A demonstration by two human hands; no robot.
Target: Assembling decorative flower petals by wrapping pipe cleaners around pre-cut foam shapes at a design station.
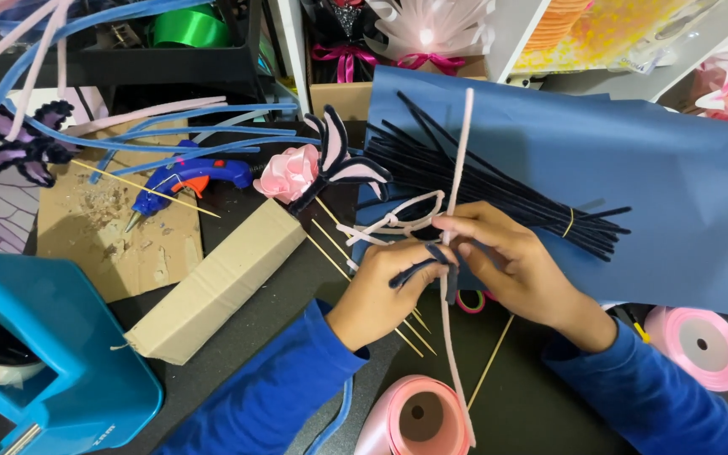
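1. Nearest the camera, a roll of pale pink satin ribbon [419, 414] lies on the dark table [541, 404], between two blue sleeves.
2. At the lower left stands a bright blue plastic tape dispenser [61, 354], with a long tan cardboard box [212, 282] lying slantwise just beside it.
3. The left hand [385, 291] comes in from below, wrist bent inward, fingers curled; it pinches a short dark navy pipe cleaner [419, 268] between thumb and forefinger.
4. The right hand [511, 261] reaches in from the lower right, palm down, its fingertips closed on a long pale pink pipe cleaner [457, 253] where the two hands meet.
5. That pink stem runs nearly upright, from the near table edge by the ribbon roll up over the hands; a looped part of it bends off to the left above the left hand. The navy piece seems to wrap around it, though the fingers hide the joint.
6. Thin wooden skewers [330, 244] lie on the table under the left hand.
7. Just beyond the hands, a banded bundle of black pipe cleaners [499, 190] rests on a large sheet of blue paper [676, 185].
8. To the left of it sits a small pink fabric rose with dark navy butterfly wings [309, 168].
9. Farther left, a blue hot glue gun [187, 179] lies at the edge of a scrap of brown cardboard [128, 244].
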